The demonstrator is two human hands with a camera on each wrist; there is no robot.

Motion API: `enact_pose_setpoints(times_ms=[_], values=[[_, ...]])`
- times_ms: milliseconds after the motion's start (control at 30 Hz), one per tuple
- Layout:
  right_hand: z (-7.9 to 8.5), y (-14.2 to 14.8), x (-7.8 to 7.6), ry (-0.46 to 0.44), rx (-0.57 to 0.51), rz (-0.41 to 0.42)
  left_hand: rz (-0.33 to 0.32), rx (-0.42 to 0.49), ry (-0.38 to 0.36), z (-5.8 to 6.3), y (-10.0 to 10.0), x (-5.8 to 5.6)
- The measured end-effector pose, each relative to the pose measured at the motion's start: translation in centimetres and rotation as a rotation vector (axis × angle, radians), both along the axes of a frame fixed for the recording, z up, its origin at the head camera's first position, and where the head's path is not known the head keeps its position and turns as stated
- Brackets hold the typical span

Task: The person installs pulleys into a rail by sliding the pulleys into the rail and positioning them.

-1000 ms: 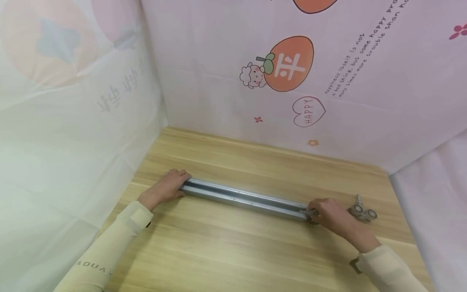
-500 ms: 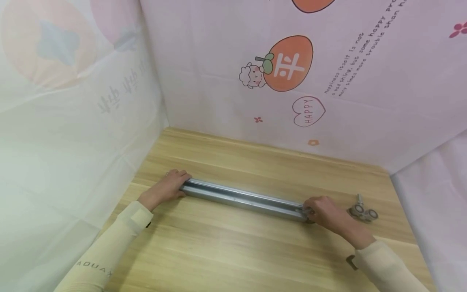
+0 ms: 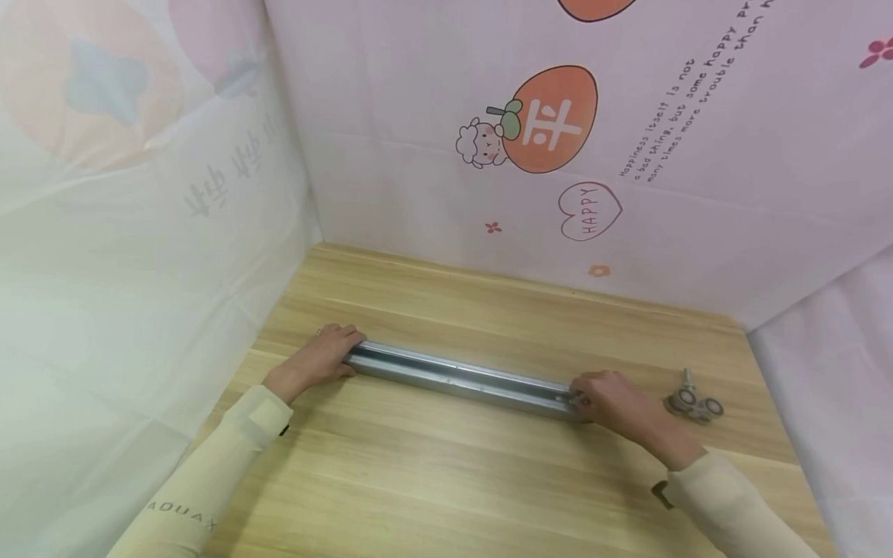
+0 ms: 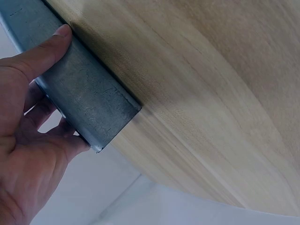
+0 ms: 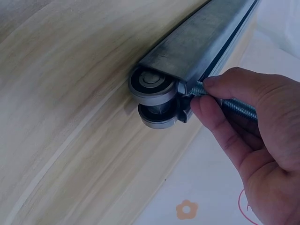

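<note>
Hands, left (image 3: 322,355) and right (image 3: 614,401), respectively grip steel rail (image 3: 432,378) and pinch wheeled trolley (image 5: 151,89) by its bolt (image 5: 240,108).

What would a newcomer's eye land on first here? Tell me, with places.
First, the long metal rail lying across the wooden table, its left end gripped by the left hand. At its other end, the right hand pinches the threaded bolt of a roller trolley, and a second trolley sits farther right. Behind, an orange fruit print stands out on the pale cloth.
</note>
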State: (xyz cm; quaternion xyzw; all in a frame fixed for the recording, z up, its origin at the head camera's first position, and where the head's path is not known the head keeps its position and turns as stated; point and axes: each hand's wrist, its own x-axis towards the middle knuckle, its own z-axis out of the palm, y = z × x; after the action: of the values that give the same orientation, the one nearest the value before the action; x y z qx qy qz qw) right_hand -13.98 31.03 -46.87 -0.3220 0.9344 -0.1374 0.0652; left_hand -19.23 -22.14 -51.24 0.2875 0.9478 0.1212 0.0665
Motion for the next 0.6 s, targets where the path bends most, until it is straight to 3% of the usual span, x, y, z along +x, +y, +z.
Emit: enact_pose_setpoints(times_ms=[600], values=[[-1.0, -3.2, -0.5, 0.134, -0.034, 0.061, 0.018, 0.013, -0.003, 0.1, 0.0, 0.3]])
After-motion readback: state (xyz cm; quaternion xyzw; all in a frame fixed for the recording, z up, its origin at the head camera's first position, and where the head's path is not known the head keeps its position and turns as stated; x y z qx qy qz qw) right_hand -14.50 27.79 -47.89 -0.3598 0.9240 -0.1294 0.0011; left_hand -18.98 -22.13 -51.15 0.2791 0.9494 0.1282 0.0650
